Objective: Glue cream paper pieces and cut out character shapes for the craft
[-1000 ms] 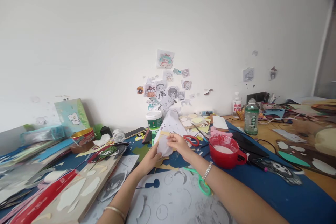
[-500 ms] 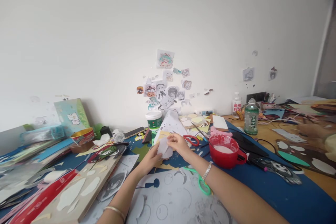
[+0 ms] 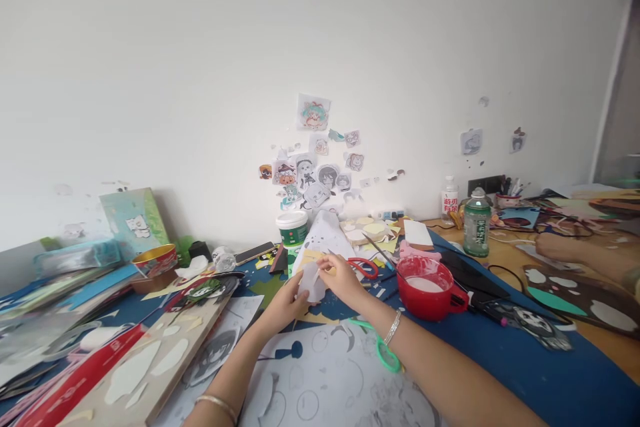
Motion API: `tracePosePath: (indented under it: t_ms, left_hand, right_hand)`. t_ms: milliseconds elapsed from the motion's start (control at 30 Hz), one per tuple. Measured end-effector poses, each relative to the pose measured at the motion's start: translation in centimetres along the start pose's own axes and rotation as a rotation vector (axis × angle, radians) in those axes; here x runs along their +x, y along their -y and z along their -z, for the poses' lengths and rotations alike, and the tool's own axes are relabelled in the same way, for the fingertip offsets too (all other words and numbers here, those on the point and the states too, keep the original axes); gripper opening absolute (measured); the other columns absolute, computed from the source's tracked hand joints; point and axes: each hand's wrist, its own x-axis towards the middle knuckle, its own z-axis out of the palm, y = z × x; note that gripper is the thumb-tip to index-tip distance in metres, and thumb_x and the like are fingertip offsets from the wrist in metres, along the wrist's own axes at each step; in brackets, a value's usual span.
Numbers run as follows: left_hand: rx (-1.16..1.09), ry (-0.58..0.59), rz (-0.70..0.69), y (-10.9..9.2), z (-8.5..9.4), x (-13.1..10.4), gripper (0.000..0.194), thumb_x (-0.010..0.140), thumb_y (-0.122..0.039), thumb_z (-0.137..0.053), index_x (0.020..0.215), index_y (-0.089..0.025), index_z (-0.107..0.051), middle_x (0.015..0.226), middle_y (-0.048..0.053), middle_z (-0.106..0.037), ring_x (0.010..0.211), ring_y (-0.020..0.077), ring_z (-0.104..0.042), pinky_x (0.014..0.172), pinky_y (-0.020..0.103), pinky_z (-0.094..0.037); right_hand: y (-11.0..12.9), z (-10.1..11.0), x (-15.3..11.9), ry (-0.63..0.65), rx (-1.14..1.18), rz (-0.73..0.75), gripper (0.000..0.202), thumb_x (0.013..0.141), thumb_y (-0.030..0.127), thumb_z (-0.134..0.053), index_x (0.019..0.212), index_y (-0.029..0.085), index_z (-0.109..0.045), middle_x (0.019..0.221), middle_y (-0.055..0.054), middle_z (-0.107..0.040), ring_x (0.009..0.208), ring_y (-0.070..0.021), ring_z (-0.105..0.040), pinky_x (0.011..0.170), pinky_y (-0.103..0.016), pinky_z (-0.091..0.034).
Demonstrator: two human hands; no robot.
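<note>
White paper piece [image 3: 311, 285] is found between both hands, near the middle of the cluttered desk [image 3: 505, 367]. We note the left hand [image 3: 289, 301] clamped on its lower left edge and the right hand [image 3: 341, 280] pinching the upper right edge. We judge the step to be close fingertip handling of thin stock; the next move appears to call for a steady left grip and light right fingertips, lest it crease. Beyond lie red-handled scissors [image 3: 367, 269]; green-handled scissors [image 3: 389, 359] lie beneath the right forearm. We record a red cup [image 3: 427, 307] farther right, holding white contents.
</note>
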Motion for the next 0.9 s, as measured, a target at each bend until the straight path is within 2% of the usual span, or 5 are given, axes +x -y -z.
tracePosePath:
  t_ms: [100,200,333,600,900]
  left_hand:
    - [0.004,-0.056,0.014,0.0,0.0,0.0,0.053,0.083,-0.035,-0.045,0.132,-0.017,-0.036,0.098,0.007,-0.067,0.083,0.0219,-0.065,0.085,0.038,-0.047]
    - [0.021,-0.077,0.037,0.2,-0.1,0.0,0.052,0.082,-0.036,-0.047,0.129,-0.016,-0.038,0.099,0.007,-0.067,0.08,0.022,-0.066,0.083,0.038,-0.048]
    - [0.016,-0.056,0.036,0.3,-0.2,0.0,0.051,0.082,-0.036,-0.047,0.128,-0.014,-0.039,0.096,0.008,-0.068,0.078,0.0212,-0.066,0.085,0.038,-0.047]
    - [0.02,-0.075,0.066,0.2,-0.4,0.2,0.051,0.081,-0.037,-0.048,0.125,-0.013,-0.04,0.095,0.008,-0.067,0.076,0.0205,-0.066,0.08,0.038,-0.049]
    - [0.075,-0.045,0.1,-0.7,-0.6,0.0,0.05,0.081,-0.041,-0.048,0.123,-0.014,-0.043,0.079,0.005,-0.069,0.077,0.0218,-0.066,0.074,0.035,-0.049]
  right_hand:
    - [0.2,0.3,-0.1,-0.014,-0.271,0.262,0.028,0.073,0.005,-0.048,0.093,0.02,-0.06,0.084,-0.005,-0.063,0.092,-0.021,-0.055,0.085,-0.038,-0.043]
    - [0.1,0.7,0.2,-0.053,-0.418,0.363,0.035,0.073,0.005,-0.049,0.104,0.019,-0.058,0.103,-0.009,-0.062,0.101,-0.0238,-0.05,0.089,-0.041,-0.04]
    - [-0.9,1.0,0.5,-0.026,-0.34,0.236,0.037,0.075,0.018,-0.057,0.112,0.019,-0.055,0.109,-0.01,-0.059,0.107,-0.024,-0.049,0.092,-0.041,-0.04]
    - [-2.0,0.0,0.0,0.099,-0.149,-0.037,0.054,0.059,0.024,-0.074,0.11,0.023,-0.056,0.11,-0.008,-0.052,0.098,-0.0213,-0.054,0.089,-0.037,-0.042]
    - [-1.6,-0.7,0.0,0.006,-0.131,-0.072,0.043,0.057,0.018,-0.073,0.098,0.023,-0.061,0.104,-0.006,-0.059,0.101,-0.0241,-0.054,0.087,-0.038,-0.042]
